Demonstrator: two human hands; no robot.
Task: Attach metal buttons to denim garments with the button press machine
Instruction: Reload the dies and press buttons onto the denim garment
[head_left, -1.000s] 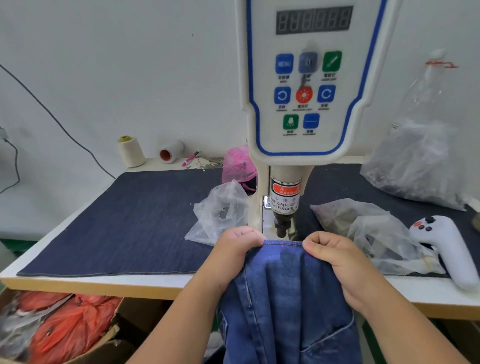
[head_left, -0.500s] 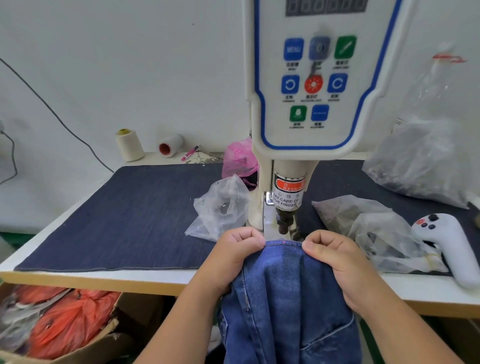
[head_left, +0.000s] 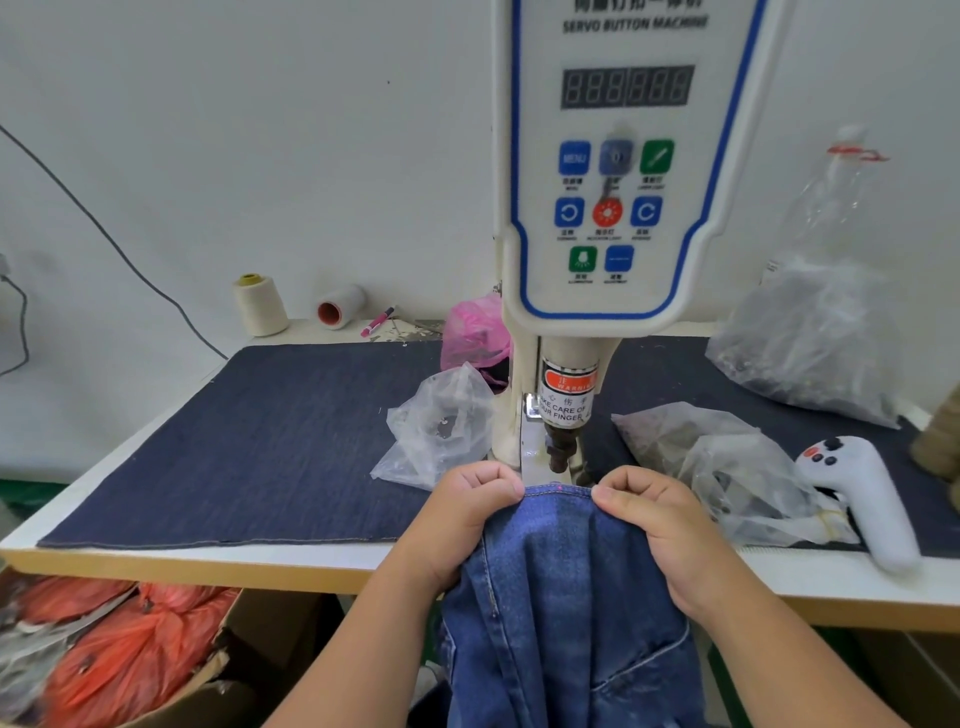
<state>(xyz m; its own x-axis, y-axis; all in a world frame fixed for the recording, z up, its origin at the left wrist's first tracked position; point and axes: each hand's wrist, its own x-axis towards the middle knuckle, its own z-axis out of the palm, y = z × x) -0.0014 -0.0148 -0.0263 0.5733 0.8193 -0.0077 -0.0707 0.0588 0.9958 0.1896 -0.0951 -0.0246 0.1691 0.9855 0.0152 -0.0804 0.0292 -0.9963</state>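
Note:
A blue denim garment (head_left: 566, 587) hangs over the table's front edge, its top hem lying just in front of the press head (head_left: 562, 447) of the white button press machine (head_left: 613, 218). My left hand (head_left: 467, 514) pinches the hem on its left side with curled fingers. My right hand (head_left: 660, 525) pinches the same hem on the right. A small red light dot shows on the hem between my hands. No metal button is visible on the hem.
Dark denim cloth (head_left: 249, 447) covers the table. Clear plastic bags (head_left: 441, 426) lie left and right (head_left: 727, 467) of the press, a larger bag (head_left: 810, 338) at back right. A white controller (head_left: 862, 499) lies at right. Thread cones (head_left: 258, 304) stand at the back. A box with orange bags (head_left: 130, 654) sits below left.
The view has tilted up, showing more of the control panel. Both hands keep pinching the hem in the same place under the press head.

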